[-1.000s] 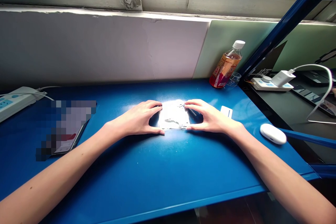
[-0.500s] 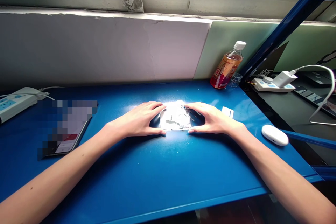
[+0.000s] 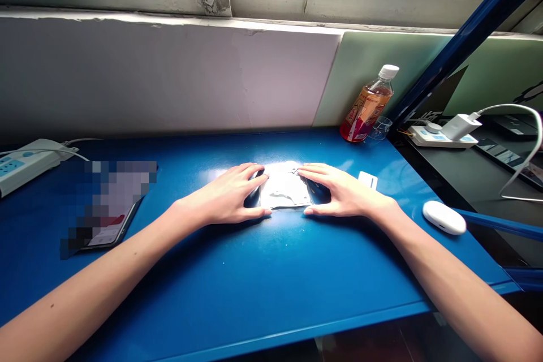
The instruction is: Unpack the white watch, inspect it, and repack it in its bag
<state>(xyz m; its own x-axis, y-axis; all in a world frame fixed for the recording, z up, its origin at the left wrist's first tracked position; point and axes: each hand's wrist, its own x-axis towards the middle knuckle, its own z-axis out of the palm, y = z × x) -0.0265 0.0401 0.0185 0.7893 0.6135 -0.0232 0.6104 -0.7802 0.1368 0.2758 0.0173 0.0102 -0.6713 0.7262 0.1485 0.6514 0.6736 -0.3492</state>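
Note:
A small, clear, shiny packet (image 3: pixel 284 186) lies on the blue tabletop (image 3: pixel 271 288), between my two hands. Glare whitens most of it, and its contents are hard to make out. At its left side, my left hand (image 3: pixel 227 195) is open, fingers near the upper corner and thumb by the lower one. Opposite, my right hand (image 3: pixel 337 189) is open too, with fingertips touching the upper right part and the thumb at the lower right corner. Dark gaps show between each palm and the packet.
A phone (image 3: pixel 114 226), partly blurred out, and a power strip (image 3: pixel 31 161) lie left. Behind on the right stands a drink bottle (image 3: pixel 367 107) beside a clear cup (image 3: pixel 380 128). A white card (image 3: pixel 367 180) and white earbud case (image 3: pixel 444 218) lie right, near a blue frame post (image 3: pixel 453 51).
The glare on the packet has spread, washing out the dark shapes seen on it before. My left fingers have spread slightly and its thumb has shifted a little right. My right hand is nearly still.

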